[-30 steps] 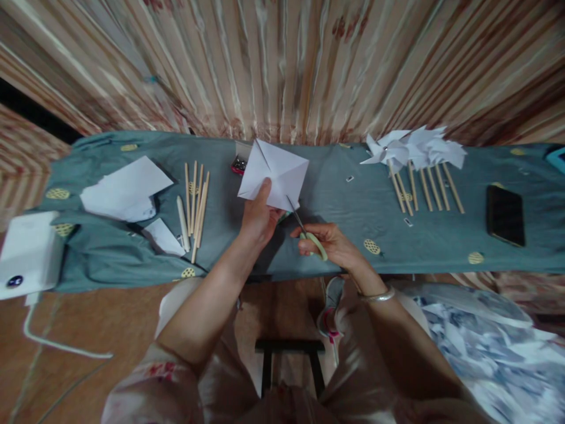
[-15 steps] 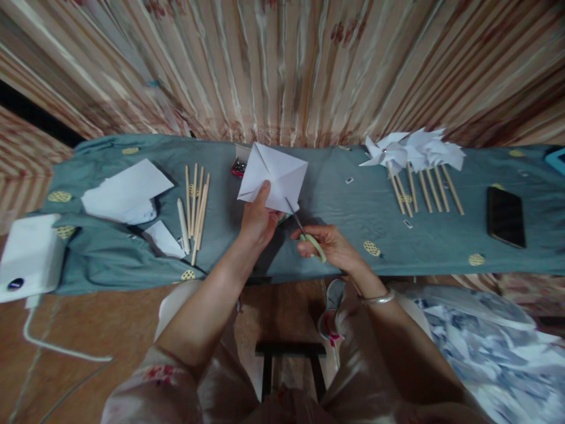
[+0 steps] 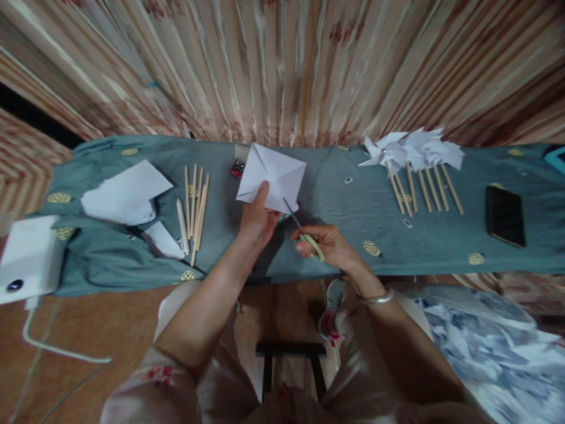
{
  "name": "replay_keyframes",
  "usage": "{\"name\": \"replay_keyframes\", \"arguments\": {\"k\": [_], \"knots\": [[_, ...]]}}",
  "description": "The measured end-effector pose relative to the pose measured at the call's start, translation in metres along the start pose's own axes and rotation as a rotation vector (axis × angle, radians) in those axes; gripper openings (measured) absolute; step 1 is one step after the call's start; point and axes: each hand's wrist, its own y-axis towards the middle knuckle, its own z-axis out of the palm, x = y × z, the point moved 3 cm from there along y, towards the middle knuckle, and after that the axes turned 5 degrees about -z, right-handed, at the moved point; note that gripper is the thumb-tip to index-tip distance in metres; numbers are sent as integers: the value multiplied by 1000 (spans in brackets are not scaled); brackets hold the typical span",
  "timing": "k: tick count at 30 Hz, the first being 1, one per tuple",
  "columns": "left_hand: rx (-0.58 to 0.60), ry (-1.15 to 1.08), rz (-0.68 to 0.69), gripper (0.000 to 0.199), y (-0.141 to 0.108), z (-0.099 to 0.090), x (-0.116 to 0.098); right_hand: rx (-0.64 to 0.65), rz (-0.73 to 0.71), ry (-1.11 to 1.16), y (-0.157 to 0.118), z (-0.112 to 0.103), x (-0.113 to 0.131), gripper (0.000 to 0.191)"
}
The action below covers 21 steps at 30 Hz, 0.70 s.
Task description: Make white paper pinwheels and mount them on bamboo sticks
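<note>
A square white paper (image 3: 278, 171) with creases and slits from its corners is pinched in my left hand (image 3: 258, 221), thumb on top near the lower edge. My right hand (image 3: 329, 244) is closed round the pale green handles of the scissors (image 3: 311, 244), whose blades lie at the paper's lower right edge. Behind the paper's left corner is a small red box (image 3: 238, 167) of pins. Several wooden sticks (image 3: 196, 206) lie to the left, beside white paper sheets (image 3: 126, 191).
White paper pinwheels (image 3: 415, 150) on sticks lie at the right, near a black phone (image 3: 505, 215). A white device (image 3: 30, 256) with a cable sits at the left end. A bag of paper pieces (image 3: 498, 353) stands lower right.
The paper has shifted very slightly left with my left hand. The scissors have moved a little left too, still at the paper's lower right edge.
</note>
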Motion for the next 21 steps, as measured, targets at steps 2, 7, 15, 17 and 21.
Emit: {"name": "replay_keyframes", "arguments": {"k": [2,7,15,17,21], "knots": [[8,14,-12,25,-1,0,2,9,-10,-16,0,0,0,51],[31,32,-38,27,-3,-1,7,21,-35,-17,0,0,1,49],[14,2,-42,25,-4,1,6,-6,-36,-15,1,-1,-2,49],[2,2,-39,23,-4,1,5,-8,-45,-19,2,-1,-3,49],[24,4,-28,23,-4,0,6,-21,-37,-3,2,-1,-3,49]]}}
